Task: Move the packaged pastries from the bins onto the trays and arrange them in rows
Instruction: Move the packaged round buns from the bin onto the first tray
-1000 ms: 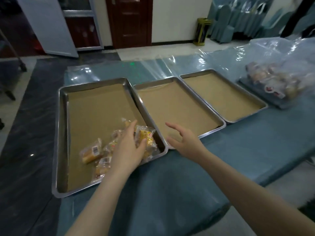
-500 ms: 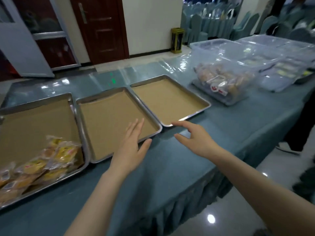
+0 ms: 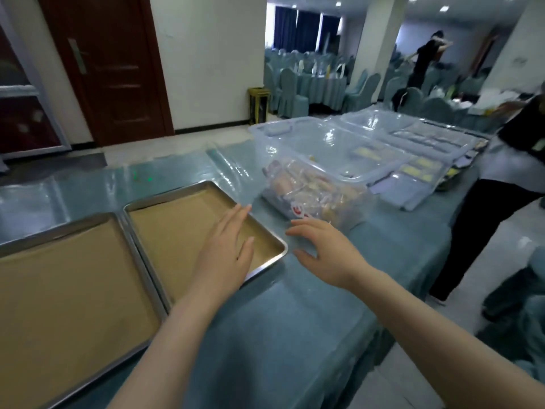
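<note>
Left hand point(image 3: 224, 255) over a corner of the tray point(image 3: 267, 262), right hand point(image 3: 326, 255) above the table point(image 3: 280, 335); both open-fingered, empty. Packaged pastries point(image 3: 312, 190) (a blurred heap) sit in the bin point(image 3: 333, 149) beyond, long axis running back-right.

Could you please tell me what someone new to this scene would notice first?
Two bare hands reach over the blue-clothed table: the left hand above the near right corner of a paper-lined metal tray, the right hand just short of a clear bin holding packaged pastries. A second lined tray lies left of the first; neither shows any pastries.
</note>
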